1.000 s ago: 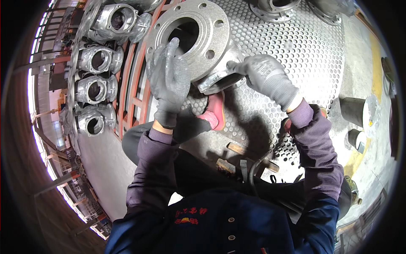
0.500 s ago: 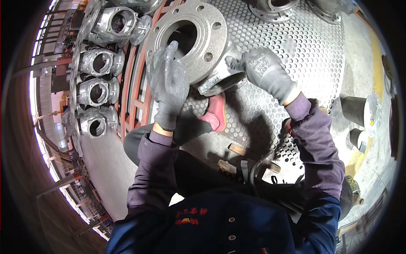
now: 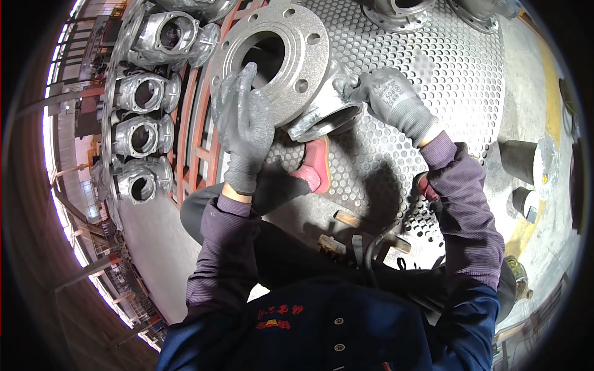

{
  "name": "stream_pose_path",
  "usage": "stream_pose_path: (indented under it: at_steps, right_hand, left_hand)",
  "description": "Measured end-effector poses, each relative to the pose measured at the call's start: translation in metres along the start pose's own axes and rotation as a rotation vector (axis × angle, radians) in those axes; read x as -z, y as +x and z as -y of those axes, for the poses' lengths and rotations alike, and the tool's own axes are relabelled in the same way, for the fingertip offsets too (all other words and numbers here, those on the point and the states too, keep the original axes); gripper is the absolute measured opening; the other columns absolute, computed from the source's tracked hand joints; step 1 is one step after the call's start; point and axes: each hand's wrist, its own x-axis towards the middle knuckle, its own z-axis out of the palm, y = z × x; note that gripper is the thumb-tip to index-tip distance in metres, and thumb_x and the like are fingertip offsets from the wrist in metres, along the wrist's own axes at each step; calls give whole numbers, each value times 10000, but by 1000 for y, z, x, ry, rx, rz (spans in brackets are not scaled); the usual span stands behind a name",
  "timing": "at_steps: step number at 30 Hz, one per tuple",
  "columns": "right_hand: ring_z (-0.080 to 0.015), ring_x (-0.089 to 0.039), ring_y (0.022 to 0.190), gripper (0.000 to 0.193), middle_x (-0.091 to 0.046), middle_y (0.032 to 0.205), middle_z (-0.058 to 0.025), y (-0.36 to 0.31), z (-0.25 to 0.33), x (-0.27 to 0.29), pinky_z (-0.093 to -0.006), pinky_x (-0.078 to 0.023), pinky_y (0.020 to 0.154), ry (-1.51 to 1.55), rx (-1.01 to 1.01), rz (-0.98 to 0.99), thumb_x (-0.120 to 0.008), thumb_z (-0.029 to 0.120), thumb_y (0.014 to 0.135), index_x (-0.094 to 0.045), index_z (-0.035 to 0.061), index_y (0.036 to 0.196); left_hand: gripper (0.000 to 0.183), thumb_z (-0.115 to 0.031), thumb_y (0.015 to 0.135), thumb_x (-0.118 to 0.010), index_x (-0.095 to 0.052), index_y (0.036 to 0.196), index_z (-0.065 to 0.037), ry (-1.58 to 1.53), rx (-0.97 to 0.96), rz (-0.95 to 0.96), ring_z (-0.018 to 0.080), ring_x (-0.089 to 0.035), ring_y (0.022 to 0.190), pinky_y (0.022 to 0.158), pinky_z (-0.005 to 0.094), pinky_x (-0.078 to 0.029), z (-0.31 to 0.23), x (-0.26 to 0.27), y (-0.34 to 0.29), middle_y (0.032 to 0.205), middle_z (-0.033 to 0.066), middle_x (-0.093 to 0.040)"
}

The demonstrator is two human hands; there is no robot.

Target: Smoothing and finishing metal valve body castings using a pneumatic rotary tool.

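A grey metal valve body (image 3: 300, 68) is tilted in front of me, its large round flange facing up and its smaller side opening toward the lower right. My left hand (image 3: 244, 120), in a grey glove, is at the flange's near left rim. One finger reaches over the face to the central bore, and the others lie along the outer edge. At the side neck, my gloved right hand (image 3: 393, 99) is closed, with its fingertips on the casting's right edge. Parts of those fingertips are hidden.
Several similar castings (image 3: 143, 137) line the left side, beside red metal rails (image 3: 201, 133). More flanged castings (image 3: 399, 12) stand at the far edge of the perforated metal plate (image 3: 458, 80). Grey cylinders (image 3: 520, 161) are at the right. Wooden pieces (image 3: 346, 217) and a hose lie near my legs.
The valve body has shifted slightly to the left, and my left hand has moved with it. My right hand has moved slightly right, staying at the side neck.
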Motion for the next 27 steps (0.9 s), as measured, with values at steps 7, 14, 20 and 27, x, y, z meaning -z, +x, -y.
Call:
stream_pose_path:
  at_steps: [7, 14, 20, 27]
  right_hand:
    - [-307, -636, 759, 181, -645, 789, -112, -10, -8, -5, -395, -517, 708, 219, 250, -389, -559, 243, 889, -678, 217, 1024]
    - [-344, -645, 809, 381, -659, 809, -170, 0, -7, -4, -417, -510, 747, 56, 22, -43, -492, 396, 917, -693, 74, 885]
    - [-312, -618, 781, 155, -624, 812, -114, -14, -14, -3, -402, -503, 739, 181, 234, -244, -622, 120, 786, -618, 99, 939]
    - [-288, -643, 858, 351, -656, 915, -105, -28, 24, -22, -372, -525, 781, 215, -41, -253, -614, 141, 787, -635, 179, 1135]
  left_hand:
    - [423, -65, 833, -534, -534, 1249, 10, -6, -14, -13, 343, -566, 1124, 1071, 505, -317, 2, -1, 0, 1206, 147, -611]
    - [436, -56, 827, -536, -526, 1258, 11, 19, -21, -10, 357, -563, 1115, 1066, 507, -324, 0, -1, 0, 1204, 146, -610]
    - [436, -61, 829, -531, -528, 1259, 9, 37, -10, 1, 356, -550, 1130, 1063, 511, -325, -1, 1, -1, 1203, 145, -608]
    - [410, -77, 854, -512, -541, 1255, 0, 14, 19, 1, 344, -543, 1133, 1061, 484, -326, -5, 0, 1, 1201, 148, -607]
